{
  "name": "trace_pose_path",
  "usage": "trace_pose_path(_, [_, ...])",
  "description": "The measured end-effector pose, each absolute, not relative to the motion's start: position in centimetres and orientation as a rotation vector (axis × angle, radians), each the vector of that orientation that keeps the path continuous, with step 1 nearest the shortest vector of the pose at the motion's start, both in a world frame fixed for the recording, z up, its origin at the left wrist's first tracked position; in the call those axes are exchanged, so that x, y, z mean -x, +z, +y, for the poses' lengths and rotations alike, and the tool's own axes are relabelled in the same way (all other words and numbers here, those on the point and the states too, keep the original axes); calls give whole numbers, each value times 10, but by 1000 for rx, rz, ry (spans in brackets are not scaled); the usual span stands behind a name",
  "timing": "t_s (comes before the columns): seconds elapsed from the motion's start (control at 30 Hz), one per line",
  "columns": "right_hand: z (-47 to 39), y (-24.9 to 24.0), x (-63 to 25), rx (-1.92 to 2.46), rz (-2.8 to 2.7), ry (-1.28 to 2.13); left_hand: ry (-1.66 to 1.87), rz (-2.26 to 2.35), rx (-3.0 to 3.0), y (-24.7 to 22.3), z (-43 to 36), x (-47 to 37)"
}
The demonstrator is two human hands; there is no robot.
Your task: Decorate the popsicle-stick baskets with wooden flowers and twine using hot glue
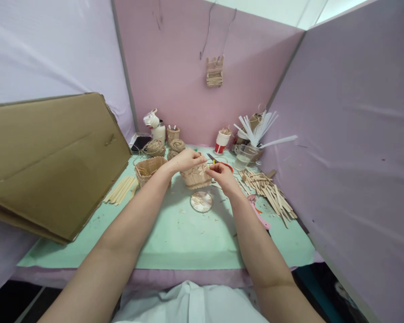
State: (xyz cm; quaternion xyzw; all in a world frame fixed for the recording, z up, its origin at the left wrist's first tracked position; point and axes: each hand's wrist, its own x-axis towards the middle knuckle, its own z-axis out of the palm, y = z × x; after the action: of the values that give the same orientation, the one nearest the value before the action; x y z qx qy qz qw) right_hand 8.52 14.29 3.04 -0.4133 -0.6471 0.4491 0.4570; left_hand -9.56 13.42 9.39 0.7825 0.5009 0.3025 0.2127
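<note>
Stick basket (195, 178) is well in from the near edge of the table (188, 240), about mid-width, broad face toward you, your left hand (187, 160) over its rim, grasp hidden, your right hand (222, 174) equally near, fingertips pinched together at its right side.

This looks like a small craft booth or workshop corner, closed in by a pink panel (175, 54) at the back and lilac-covered partitions (350, 112) at the sides. A mint-green tabletop (188, 237) serves as the workbench, strewn with scraps. Flat wooden sticks (269, 193), balls of twine (155, 148), scissors (226, 164) and a wooden basket (195, 178) point to handicraft, as does the little stick-built holder (214, 78) hanging on the panel.
</note>
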Motion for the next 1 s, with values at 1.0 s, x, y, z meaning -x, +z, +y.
trace_pose_path(1.0, [92, 14, -88, 671, -2686, 551, 567, 1491, -2864, 72, 133, 74])
